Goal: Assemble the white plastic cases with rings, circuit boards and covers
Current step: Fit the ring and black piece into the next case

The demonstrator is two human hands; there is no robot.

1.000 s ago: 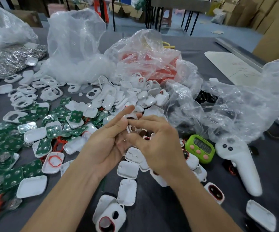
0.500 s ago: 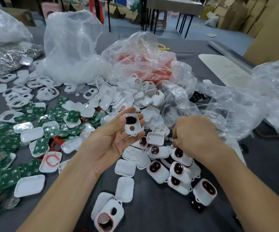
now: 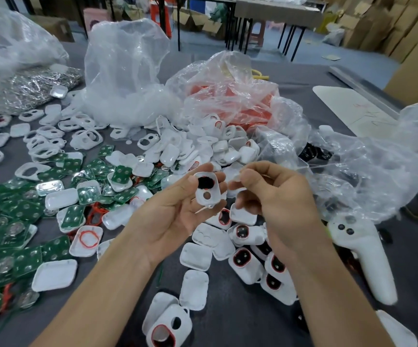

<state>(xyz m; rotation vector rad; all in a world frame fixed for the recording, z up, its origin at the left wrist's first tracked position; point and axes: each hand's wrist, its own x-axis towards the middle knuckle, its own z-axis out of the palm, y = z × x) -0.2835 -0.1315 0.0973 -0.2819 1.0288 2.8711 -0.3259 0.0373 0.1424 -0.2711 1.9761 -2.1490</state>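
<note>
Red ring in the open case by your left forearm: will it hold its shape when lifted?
Probably not: the ring is a thin, uneven loop, so likely floppy and light. Lying flat in the case, it may be fiddly to pinch.

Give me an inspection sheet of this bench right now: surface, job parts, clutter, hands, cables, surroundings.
Surface: dark grey table, crowded with loose parts.
Job's things: white case with two openings, in the left hand; green circuit boards heaped at left; red ring lying in an open case half; closed cases with red-rimmed windows under the right wrist.
Clutter: clear plastic bags; white controller at right.
Hands: left hand holds the white case; right hand pinches a small pale piece beside it.
Cables: yellow loop behind the bags, kind unclear.
Surroundings: cardboard boxes and black-legged tables behind.
</note>
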